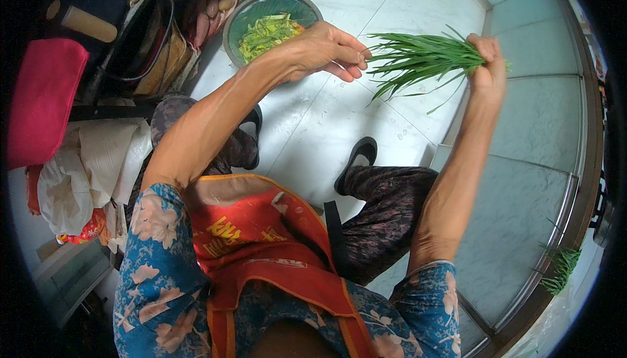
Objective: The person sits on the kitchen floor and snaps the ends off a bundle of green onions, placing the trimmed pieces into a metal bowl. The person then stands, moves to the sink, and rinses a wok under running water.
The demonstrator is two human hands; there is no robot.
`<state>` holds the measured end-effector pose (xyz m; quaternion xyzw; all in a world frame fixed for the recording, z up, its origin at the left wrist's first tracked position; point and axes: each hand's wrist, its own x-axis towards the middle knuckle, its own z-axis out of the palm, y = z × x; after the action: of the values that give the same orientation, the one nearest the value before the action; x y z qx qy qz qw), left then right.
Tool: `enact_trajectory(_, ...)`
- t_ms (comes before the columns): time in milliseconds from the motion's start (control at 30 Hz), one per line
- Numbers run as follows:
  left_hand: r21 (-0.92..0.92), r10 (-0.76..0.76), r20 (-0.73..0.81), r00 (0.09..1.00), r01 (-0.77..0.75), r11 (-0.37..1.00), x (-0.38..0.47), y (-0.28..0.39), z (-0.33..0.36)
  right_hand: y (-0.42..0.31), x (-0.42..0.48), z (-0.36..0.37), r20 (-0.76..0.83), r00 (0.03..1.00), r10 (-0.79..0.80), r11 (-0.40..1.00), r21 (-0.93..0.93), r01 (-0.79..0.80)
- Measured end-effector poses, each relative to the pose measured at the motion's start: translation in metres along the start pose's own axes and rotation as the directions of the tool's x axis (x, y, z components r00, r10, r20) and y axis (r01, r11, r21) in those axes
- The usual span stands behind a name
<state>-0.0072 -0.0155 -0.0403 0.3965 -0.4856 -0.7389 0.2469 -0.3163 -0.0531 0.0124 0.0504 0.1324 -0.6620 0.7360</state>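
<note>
In the head view, my right hand (486, 66) is closed around the stem end of a bunch of green Chinese chives (426, 59). The long leaves fan out to the left, and a few droop. My left hand (338, 54) pinches at the leaf tips with thumb and forefinger, the other fingers loosely curled. Beyond my left forearm, a round basin (230, 30) rests on the floor, holding yellow-green vegetable scraps (267, 35). My forearm and hand cover part of its near side.
White floor tiles (313, 128) lie beneath my feet. On the right runs a tiled counter front (534, 123) with a brown edge, where more green leaves (561, 267) lie. Plastic bags (66, 186), a pink cloth (46, 98) and a cable-hung rack with sweet potatoes (202, 27) crowd the left.
</note>
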Motion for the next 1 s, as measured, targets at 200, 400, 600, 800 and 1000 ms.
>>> enact_trajectory(200,0.008,0.0,0.061,0.998,-0.001,1.0,-0.001,0.0,0.005,0.001,0.0,0.0,-0.024,0.998,-0.049,0.999,-0.003,0.049)
enact_trajectory(400,0.04,0.01,0.029,1.0,-0.011,0.999,-0.001,0.001,0.006,0.003,0.002,0.002,-0.046,0.997,-0.057,0.998,-0.011,0.056)
enact_trajectory(600,0.066,0.011,0.016,1.0,-0.012,0.998,0.002,-0.003,0.004,0.004,0.002,0.0,-0.013,1.0,-0.02,1.0,-0.008,0.02)
enact_trajectory(800,0.939,0.52,-0.31,0.796,0.17,0.299,0.014,-0.012,-0.039,0.005,0.005,-0.003,-0.04,0.976,-0.216,0.962,-0.179,0.206)
enact_trajectory(1000,0.881,0.38,-0.466,0.799,0.381,0.281,0.01,-0.008,-0.076,0.009,0.005,-0.002,-0.028,0.959,-0.283,0.93,-0.254,0.267)
